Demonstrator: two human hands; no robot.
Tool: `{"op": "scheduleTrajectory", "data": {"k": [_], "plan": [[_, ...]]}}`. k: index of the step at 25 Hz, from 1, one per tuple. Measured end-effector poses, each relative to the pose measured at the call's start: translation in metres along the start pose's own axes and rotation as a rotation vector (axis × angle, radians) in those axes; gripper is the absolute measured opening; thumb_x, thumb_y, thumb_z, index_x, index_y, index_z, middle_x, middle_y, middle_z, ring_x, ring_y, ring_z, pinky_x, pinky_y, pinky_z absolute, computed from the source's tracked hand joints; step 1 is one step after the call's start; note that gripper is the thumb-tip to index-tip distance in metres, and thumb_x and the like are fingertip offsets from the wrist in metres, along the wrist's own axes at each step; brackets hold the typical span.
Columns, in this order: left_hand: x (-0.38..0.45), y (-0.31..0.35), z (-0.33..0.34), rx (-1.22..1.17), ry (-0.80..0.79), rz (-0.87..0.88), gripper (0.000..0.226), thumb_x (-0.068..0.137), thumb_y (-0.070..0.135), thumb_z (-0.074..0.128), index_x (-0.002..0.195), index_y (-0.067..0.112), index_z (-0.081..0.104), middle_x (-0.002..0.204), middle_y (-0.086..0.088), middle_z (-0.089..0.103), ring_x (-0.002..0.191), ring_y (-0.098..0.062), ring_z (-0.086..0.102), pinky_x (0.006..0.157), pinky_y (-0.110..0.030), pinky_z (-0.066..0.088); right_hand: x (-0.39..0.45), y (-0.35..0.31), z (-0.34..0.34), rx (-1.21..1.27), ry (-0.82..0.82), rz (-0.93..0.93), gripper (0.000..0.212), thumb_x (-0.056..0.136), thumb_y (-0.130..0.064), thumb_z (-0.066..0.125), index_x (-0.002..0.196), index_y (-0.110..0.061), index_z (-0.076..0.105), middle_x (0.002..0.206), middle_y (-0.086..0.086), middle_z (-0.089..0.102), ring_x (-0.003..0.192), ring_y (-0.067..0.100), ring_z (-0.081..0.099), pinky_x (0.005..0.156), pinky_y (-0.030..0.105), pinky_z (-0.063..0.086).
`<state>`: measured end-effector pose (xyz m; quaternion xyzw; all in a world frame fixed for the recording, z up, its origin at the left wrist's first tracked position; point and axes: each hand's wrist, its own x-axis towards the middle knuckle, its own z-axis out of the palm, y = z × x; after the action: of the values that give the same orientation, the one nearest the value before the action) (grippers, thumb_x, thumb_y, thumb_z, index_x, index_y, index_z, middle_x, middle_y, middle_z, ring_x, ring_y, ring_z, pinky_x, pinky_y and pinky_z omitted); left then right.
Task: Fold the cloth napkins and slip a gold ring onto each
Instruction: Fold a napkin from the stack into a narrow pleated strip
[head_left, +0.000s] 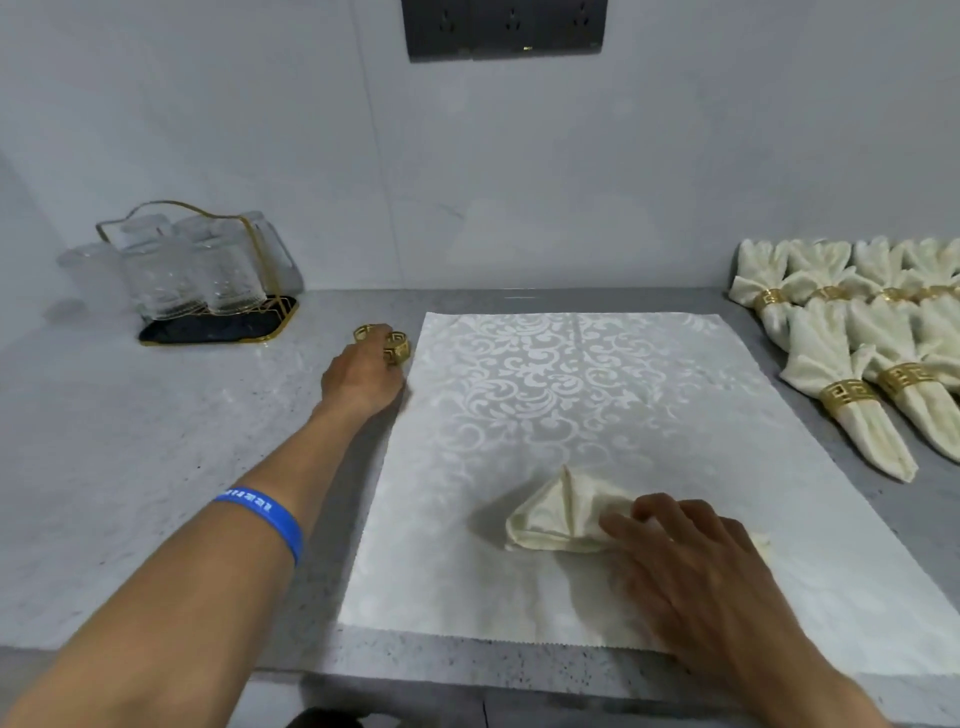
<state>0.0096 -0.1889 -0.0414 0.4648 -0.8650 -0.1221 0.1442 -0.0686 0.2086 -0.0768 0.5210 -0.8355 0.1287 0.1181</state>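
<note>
A cream folded napkin (556, 519) lies gathered on the white patterned placemat (545, 395). My right hand (691, 561) grips its narrow right end, with the fingers curled over the cloth. Two gold rings sit on the counter just left of the placemat's far corner. My left hand (363, 376) reaches there and its fingertips pinch the nearer gold ring (397, 349). The other ring (367, 331) lies just beyond the fingers, partly hidden by them.
Several folded napkins with gold rings (852, 364) lie in rows at the right. A gold-wire rack of glasses (202, 270) on a dark tray stands at the back left. The counter's front edge (415, 670) runs close to me. A dark socket panel (504, 26) is on the wall.
</note>
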Motion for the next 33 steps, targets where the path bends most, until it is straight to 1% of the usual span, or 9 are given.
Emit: {"op": "scheduleTrajectory", "data": {"k": [3,6,13,16,19,22,25,29,33], "plan": [[0.027,-0.005,0.016,0.123,-0.054,-0.005,0.044,0.096,0.031,0.052,0.14,0.028,0.047,0.13,-0.016,0.058,0.112,-0.04,0.057,0.087,-0.041,0.047,0.001,-0.001,0.0,0.009,0.016,0.02,0.033,0.084,-0.045,0.05,0.114,-0.037,0.061,0.111,-0.009,0.058,0.09,0.022,0.059,0.07,0.039,0.051],[0.022,-0.002,0.018,0.029,0.101,0.021,0.027,0.096,0.032,0.056,0.119,0.022,0.064,0.112,-0.016,0.066,0.098,-0.039,0.061,0.078,-0.04,0.049,0.001,0.002,-0.001,0.008,-0.004,-0.006,0.033,0.086,-0.043,0.049,0.116,-0.037,0.06,0.113,-0.008,0.058,0.093,0.021,0.059,0.071,0.039,0.05],[-0.159,0.119,0.004,-0.22,0.154,0.774,0.014,0.087,0.03,0.059,0.084,0.023,0.071,0.074,0.0,0.07,0.069,-0.026,0.066,0.058,-0.033,0.05,-0.001,0.002,-0.001,0.011,-0.053,0.011,0.037,0.085,-0.041,0.049,0.121,-0.039,0.056,0.118,-0.007,0.057,0.099,0.021,0.057,0.075,0.037,0.05],[-0.196,0.139,0.03,0.056,-0.005,0.835,0.013,0.092,0.024,0.055,0.086,0.022,0.067,0.076,-0.001,0.062,0.069,-0.024,0.061,0.054,-0.029,0.034,-0.006,0.007,-0.002,0.011,-0.08,-0.045,0.044,0.087,-0.034,0.044,0.129,-0.036,0.054,0.124,-0.006,0.057,0.104,0.022,0.055,0.079,0.036,0.048],[-0.198,0.126,0.04,0.102,0.037,0.862,0.006,0.081,0.019,0.07,0.08,0.024,0.069,0.065,0.0,0.056,0.053,-0.023,0.057,0.046,-0.025,0.027,0.001,0.013,-0.017,0.367,0.0,0.045,0.038,0.091,-0.02,0.043,0.123,-0.034,0.058,0.108,-0.011,0.063,0.094,0.013,0.06,0.076,0.032,0.049],[-0.198,0.123,0.039,0.017,0.03,0.886,0.013,0.094,0.029,0.061,0.098,0.026,0.073,0.078,-0.001,0.062,0.067,-0.024,0.062,0.052,-0.028,0.037,0.022,0.013,-0.021,0.365,0.0,0.162,0.037,0.095,-0.02,0.049,0.129,-0.034,0.046,0.104,-0.011,0.056,0.085,0.013,0.058,0.072,0.032,0.046],[-0.202,0.128,0.019,-0.094,-0.176,0.791,0.034,0.093,0.047,0.055,0.123,0.033,0.051,0.098,0.008,0.065,0.085,-0.018,0.063,0.068,-0.031,0.046,0.028,0.008,-0.009,0.141,-0.001,0.137,0.019,0.098,-0.024,0.048,0.112,-0.022,0.06,0.096,-0.001,0.057,0.081,0.025,0.058,0.063,0.035,0.039],[-0.204,0.122,0.009,-0.034,-0.3,0.792,0.084,0.08,0.039,0.069,0.145,0.041,0.015,0.116,0.008,0.061,0.089,-0.019,0.062,0.076,-0.033,0.051,0.028,0.018,-0.007,0.375,0.052,0.289,0.013,0.097,-0.031,0.053,0.095,-0.023,0.064,0.086,-0.006,0.061,0.073,0.014,0.056,0.062,0.03,0.037],[-0.198,0.122,0.013,0.017,-0.296,0.799,0.097,0.076,0.029,0.069,0.149,0.041,0.007,0.121,0.007,0.06,0.088,-0.021,0.061,0.076,-0.036,0.052,0.027,0.026,-0.012,0.583,0.034,0.396,0.01,0.096,-0.028,0.057,0.093,-0.028,0.067,0.076,-0.01,0.062,0.07,0.005,0.055,0.059,0.017,0.035]]}}
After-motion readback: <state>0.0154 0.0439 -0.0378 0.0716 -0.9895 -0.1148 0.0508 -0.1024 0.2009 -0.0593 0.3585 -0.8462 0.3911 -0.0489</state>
